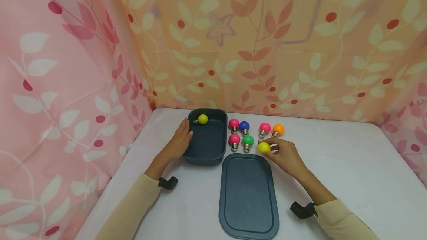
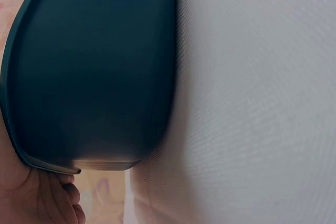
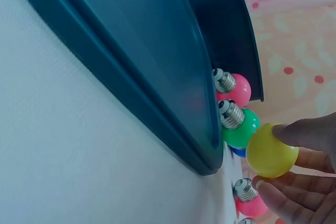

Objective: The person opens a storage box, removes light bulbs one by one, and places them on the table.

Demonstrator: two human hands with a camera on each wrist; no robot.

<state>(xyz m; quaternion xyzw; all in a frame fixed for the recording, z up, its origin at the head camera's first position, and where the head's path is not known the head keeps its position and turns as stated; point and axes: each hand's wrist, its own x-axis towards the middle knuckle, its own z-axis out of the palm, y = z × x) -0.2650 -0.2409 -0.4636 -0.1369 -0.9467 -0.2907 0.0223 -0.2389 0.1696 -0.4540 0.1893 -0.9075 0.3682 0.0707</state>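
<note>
My right hand (image 1: 283, 155) pinches a yellow light bulb (image 1: 264, 147) between thumb and fingers, just beyond the lid's far right corner; the right wrist view shows the same yellow bulb (image 3: 272, 151) against the thumb. Straight fingers of my left hand (image 1: 180, 140) rest along the left wall of a dark blue-grey box (image 1: 207, 158). Inside that box, another yellow bulb (image 1: 203, 119) lies near the far left corner. The left wrist view has the box's side (image 2: 94, 77) filling much of it, with part of the left hand (image 2: 37, 198) at the rim.
Right of the box lie pink bulbs (image 1: 234, 140), a green bulb (image 1: 248, 141) and a blue bulb (image 1: 244, 126). Farther right are another pink bulb (image 1: 265, 127) and an orange bulb (image 1: 278, 129). A matching flat lid (image 1: 248, 195) lies in front on the white cloth (image 1: 350, 166).
</note>
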